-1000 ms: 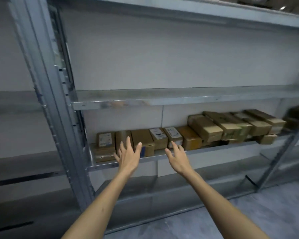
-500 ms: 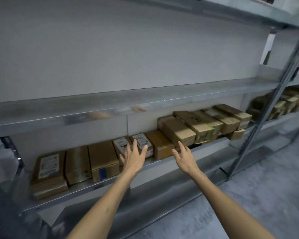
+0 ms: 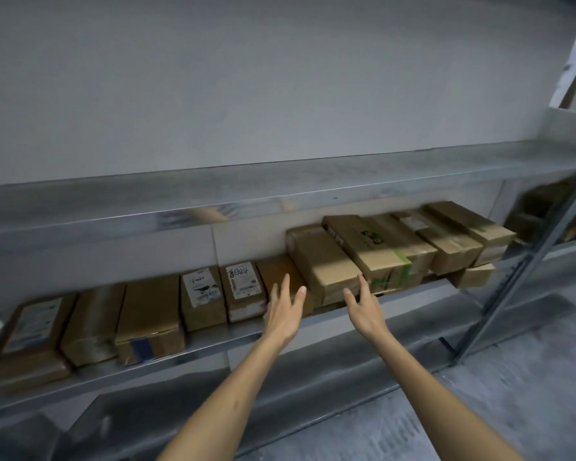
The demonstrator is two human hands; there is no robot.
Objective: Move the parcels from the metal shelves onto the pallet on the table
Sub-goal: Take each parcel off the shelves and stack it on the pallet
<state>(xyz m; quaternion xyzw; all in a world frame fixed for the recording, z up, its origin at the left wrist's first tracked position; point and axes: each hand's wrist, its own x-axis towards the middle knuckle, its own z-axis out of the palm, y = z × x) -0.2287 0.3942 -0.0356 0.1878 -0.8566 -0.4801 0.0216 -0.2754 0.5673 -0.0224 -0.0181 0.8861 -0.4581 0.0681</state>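
A row of several brown cardboard parcels lies on a low metal shelf (image 3: 210, 341). A plain brown parcel (image 3: 273, 271) sits mid-row, and a larger one (image 3: 323, 257) leans beside it on the right. My left hand (image 3: 283, 311) reaches out in front of the plain parcel with fingers straight and spread, holding nothing. My right hand (image 3: 363, 306) is stretched toward the front of the larger parcel, fingers straight, also holding nothing. Whether either hand touches a parcel I cannot tell. Two parcels with white labels (image 3: 240, 281) lie left of my left hand. No pallet or table is in view.
An upper metal shelf (image 3: 280, 188) hangs just above the parcels. More stacked parcels (image 3: 446, 234) fill the right of the row. A slanted steel upright (image 3: 526, 277) stands at the right, with further parcels (image 3: 552, 207) behind it. Grey floor (image 3: 512, 410) lies below right.
The view has shifted right along the shelf and come closer. Both hands have moved right, from the left parcels to the plain and larger parcels in the middle.
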